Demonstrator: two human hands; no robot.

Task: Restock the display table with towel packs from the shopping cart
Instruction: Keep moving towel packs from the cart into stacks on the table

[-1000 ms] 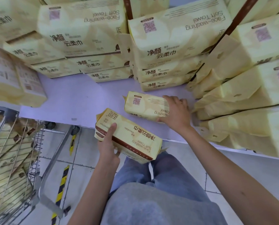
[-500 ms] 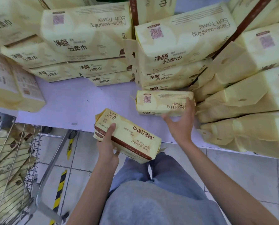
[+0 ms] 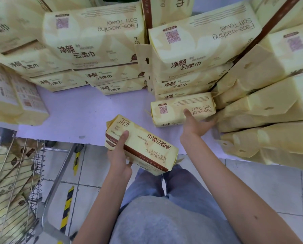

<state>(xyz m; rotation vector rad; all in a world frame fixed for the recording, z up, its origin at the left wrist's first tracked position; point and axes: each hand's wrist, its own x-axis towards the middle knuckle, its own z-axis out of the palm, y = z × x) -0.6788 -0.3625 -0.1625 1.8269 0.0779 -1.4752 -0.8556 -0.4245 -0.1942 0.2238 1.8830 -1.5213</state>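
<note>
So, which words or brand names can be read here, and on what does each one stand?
"Face-washing Soft Towel": held pack in the left hand, single pack on the table, stacked packs.
"净颜云柔巾": the same packs.
"正印", "ZHENG YIN": held pack's far end.
Small print, the labels above the QR codes, side pack panels: too blurred to read.

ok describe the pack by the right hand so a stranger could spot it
On the purple display table, look before the middle stack. One towel pack lies alone on the tabletop, the right hand touching it; its neighbours are all stacked.
</note>
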